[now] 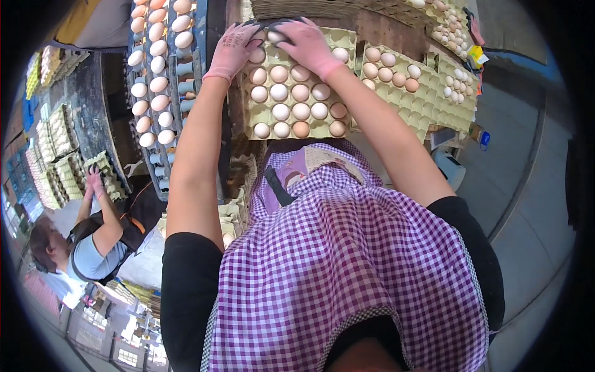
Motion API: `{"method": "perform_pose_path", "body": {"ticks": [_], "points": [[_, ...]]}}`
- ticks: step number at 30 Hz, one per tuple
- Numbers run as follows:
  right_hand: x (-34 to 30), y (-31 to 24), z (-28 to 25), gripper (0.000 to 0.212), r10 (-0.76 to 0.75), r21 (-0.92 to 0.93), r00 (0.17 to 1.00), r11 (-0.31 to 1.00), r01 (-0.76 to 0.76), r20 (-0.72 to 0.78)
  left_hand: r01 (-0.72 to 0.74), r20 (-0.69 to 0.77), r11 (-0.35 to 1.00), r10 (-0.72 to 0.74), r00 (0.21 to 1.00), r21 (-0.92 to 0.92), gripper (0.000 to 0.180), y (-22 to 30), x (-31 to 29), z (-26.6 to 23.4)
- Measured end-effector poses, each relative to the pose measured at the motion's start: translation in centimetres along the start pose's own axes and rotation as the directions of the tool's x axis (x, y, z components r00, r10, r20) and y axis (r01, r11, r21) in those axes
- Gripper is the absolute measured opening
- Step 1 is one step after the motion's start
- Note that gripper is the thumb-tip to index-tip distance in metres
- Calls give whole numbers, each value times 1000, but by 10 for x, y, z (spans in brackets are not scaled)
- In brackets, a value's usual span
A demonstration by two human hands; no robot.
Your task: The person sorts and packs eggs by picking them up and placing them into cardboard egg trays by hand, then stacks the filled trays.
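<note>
A pale pulp egg tray [266,113] lies in front of me, holding white and brown eggs with a few cups bare. Both my hands wear pink gloves with dark fingertips and reach over its far rows. Fingers of my left hand [233,51] curl round an egg at the far left corner, mostly hidden by the glove; another egg [256,56] sits just below its thumb. Beside it, my right hand [306,47] curves its fingers and thumb round a pale egg [274,37]. A white egg [340,54] rests right of that wrist.
A blue conveyor [201,37] carrying rows of eggs [159,84] runs along my left. More partly filled trays [406,105] stand at right, and stacked trays [304,7] lie beyond. A small device [449,168] is at right. At far left, a co-worker's gloved hands [94,181] touch stacked trays.
</note>
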State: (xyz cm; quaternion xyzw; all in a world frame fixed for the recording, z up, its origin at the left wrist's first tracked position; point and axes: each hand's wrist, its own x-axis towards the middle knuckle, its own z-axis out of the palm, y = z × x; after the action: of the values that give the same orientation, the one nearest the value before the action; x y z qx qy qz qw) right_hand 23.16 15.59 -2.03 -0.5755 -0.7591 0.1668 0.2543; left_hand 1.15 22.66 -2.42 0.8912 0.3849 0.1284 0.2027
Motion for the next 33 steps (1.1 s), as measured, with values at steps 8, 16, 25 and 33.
{"method": "perform_pose_path", "body": {"ticks": [8, 16, 25, 33], "points": [[-6, -17, -42, 45, 450, -233, 868, 885, -403, 209, -49, 30, -109, -628, 778, -993, 24, 46, -92, -39], [-12, -21, -91, 38, 726, 378, 598, 477, -794, 339, 318, 17, 872, -337, 941, -372, 28, 98, -94, -37], [-189, -87, -116, 43, 756, 920, 582, -68, -385, 299, -186, 537, 907, -50, 842, 377, 30, 91, -9, 8], [-180, -105, -68, 23, 515, -526, 835, 773, -355, 193, 699, 677, -114, 179, 714, -706, 66, 80, -86, -65]]}}
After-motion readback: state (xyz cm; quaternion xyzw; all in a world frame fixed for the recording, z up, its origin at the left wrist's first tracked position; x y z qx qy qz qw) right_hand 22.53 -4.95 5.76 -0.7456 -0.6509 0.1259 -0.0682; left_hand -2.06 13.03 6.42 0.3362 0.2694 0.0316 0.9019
